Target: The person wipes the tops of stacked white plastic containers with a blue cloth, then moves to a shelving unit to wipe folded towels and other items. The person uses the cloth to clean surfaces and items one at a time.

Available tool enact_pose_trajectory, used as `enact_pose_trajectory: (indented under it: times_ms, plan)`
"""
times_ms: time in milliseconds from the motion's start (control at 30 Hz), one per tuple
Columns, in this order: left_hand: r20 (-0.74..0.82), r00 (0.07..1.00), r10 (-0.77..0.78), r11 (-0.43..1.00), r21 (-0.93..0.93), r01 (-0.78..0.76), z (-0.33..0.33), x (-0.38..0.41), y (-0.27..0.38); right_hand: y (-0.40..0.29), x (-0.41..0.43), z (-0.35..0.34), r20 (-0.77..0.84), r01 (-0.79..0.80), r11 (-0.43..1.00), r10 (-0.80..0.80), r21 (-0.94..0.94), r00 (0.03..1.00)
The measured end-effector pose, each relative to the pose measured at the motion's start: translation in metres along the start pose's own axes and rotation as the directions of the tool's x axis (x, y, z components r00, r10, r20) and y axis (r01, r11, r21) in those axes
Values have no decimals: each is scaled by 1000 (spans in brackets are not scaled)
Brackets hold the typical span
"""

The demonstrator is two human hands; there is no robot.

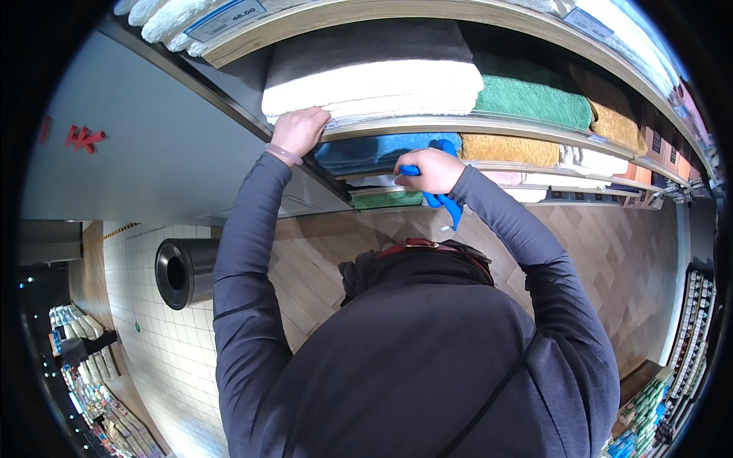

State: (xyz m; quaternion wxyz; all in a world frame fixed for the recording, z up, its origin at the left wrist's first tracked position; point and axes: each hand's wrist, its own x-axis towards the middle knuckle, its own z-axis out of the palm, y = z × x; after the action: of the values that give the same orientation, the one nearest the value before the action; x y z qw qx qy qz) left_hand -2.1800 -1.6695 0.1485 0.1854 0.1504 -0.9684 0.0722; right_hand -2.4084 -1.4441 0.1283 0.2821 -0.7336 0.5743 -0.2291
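Observation:
My left hand is at the lower left corner of a stack of folded white towels, by the shelf's front edge. Its fingertips are hidden against the towels and the edge. A bunched blue cloth is gripped in my right hand. Part of the cloth sticks out above the fist, and a tail with a small white tip hangs below. That hand is in front of folded blue towels on the shelf below the white ones. Beside these blue towels lie folded mustard towels.
Green towels and brown towels continue along the white towels' shelf. A wooden shelf edge juts out above. A grey panel borders the shelving on the left. Behind it, a dark cylindrical bin stands on the tiled floor.

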Motion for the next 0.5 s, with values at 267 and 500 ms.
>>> enact_pose_trajectory:
  times_ms: [267, 500]
  plan:
    - [-13, 999, -48, 997, -54, 48, -14, -2, 5, 4, 1, -3, 5, -89, 990, 89, 109, 996]
    - [-130, 981, -141, 835, -548, 48, -37, 26, 34, -2, 28, -12, -247, -62, 983, 104, 173, 963]
